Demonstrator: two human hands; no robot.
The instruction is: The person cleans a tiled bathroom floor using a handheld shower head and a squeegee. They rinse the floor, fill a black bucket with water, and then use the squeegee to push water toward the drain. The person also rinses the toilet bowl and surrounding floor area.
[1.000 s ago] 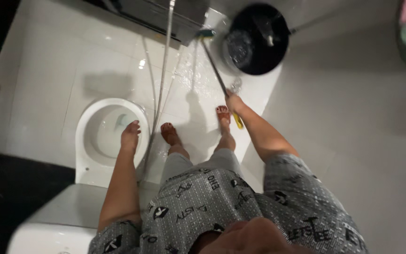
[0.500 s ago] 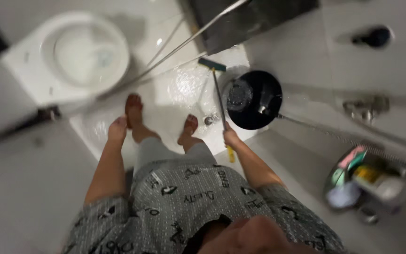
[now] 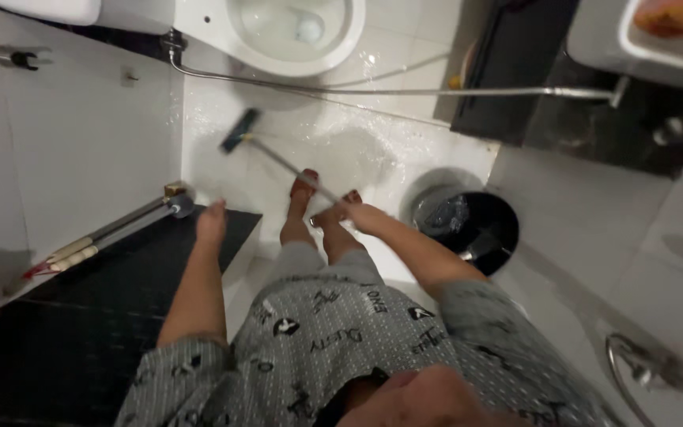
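Gripping the long-handled brush (image 3: 240, 131) between toilet (image 3: 278, 35) and black bucket (image 3: 468, 225), right hand (image 3: 351, 212); left hand (image 3: 212, 221) hangs loose, empty.

The right hand (image 3: 351, 212) grips a long-handled scrubbing brush (image 3: 240, 130), its head down on the wet white floor (image 3: 373, 150) near the toilet (image 3: 294, 28). The left hand (image 3: 213, 220) hangs free. A black bucket (image 3: 468, 225) stands just beside the feet.

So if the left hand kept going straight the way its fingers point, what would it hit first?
Probably the wet white floor beside the brush head; the left hand is empty and points up-frame. Depth is unclear.
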